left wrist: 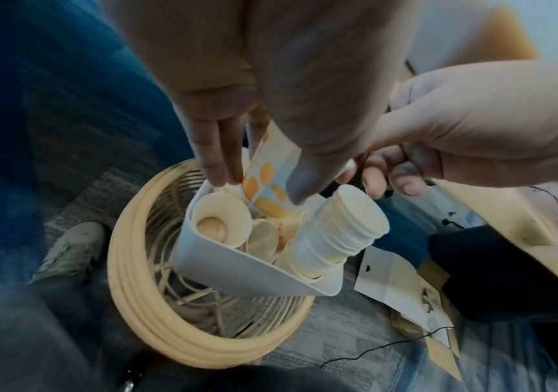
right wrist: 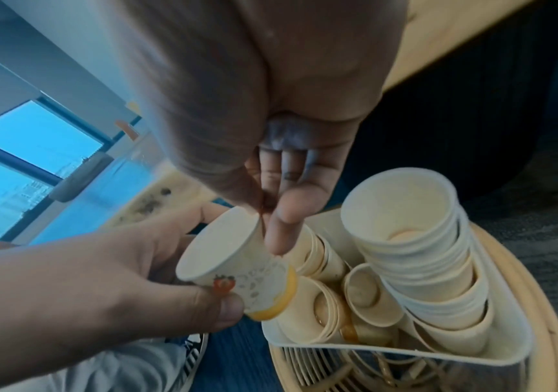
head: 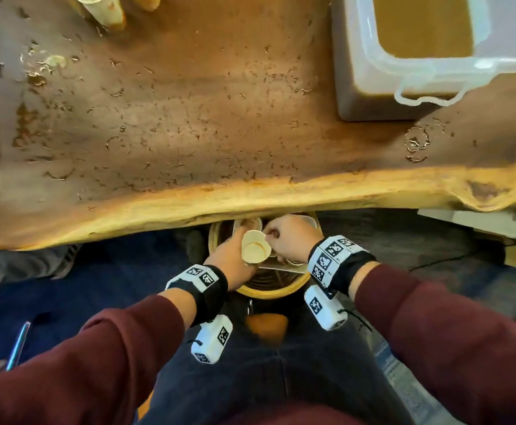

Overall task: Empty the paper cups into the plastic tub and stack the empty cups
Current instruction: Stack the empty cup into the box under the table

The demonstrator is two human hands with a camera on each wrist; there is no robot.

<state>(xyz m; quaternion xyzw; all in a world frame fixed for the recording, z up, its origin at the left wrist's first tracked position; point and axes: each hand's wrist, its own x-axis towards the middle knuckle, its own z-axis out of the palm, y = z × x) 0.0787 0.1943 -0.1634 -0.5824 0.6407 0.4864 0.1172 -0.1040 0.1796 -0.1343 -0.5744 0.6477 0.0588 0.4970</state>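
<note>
Below the table's front edge, my left hand grips a paper cup printed with orange leaves, thumb on one side and fingers on the other. It looks empty in the head view. My right hand pinches that cup's rim between thumb and forefinger. Just beneath, a tall stack of empty cups leans in a white holder beside shorter stacks. The clear plastic tub, holding brown liquid, stands on the table at the far right.
The white holder sits in a round wicker basket on the floor between my knees. The wooden table is wet and stained. More cups lie at its far left. A paper packet and cables lie on the carpet.
</note>
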